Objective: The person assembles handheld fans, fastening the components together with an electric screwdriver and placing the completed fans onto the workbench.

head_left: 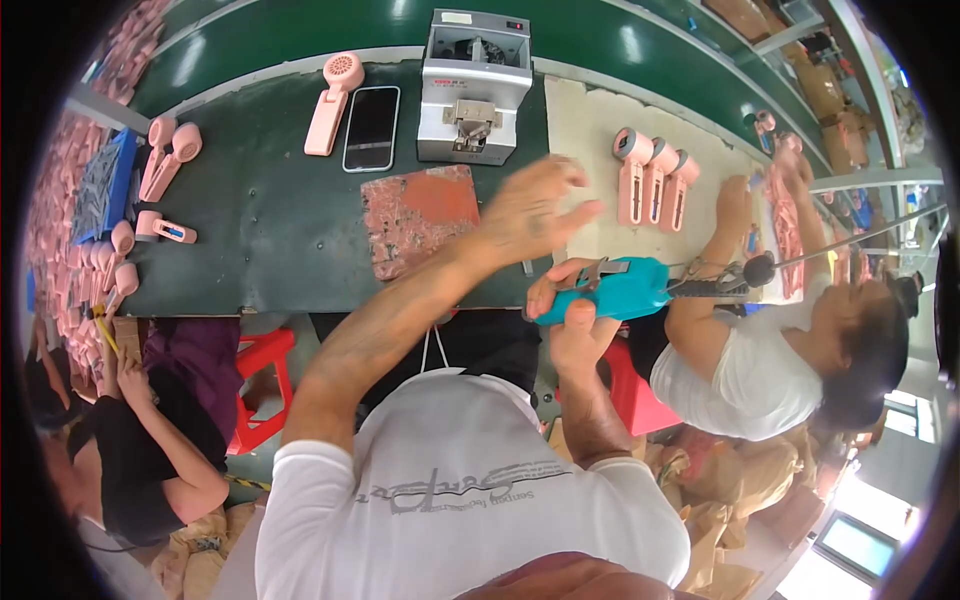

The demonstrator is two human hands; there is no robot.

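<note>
Grey pieces (95, 190) lie in a blue bin (123, 182) while the right hand (572, 318) grips a teal tool (632, 288), left hand (533, 213) loosely spread.

Left hand (530, 212) motion-blurred, worst at the fingertips. Right hand (580, 345) covers part of the teal power tool (635, 288); its tip can't be made out. Pink heap (58, 250) cut by the dark rim. Machine (475, 90) lettering too small.

The tool (632, 288) is teal, the fans (655, 182) pink, the mat (422, 225) mottled red.
</note>
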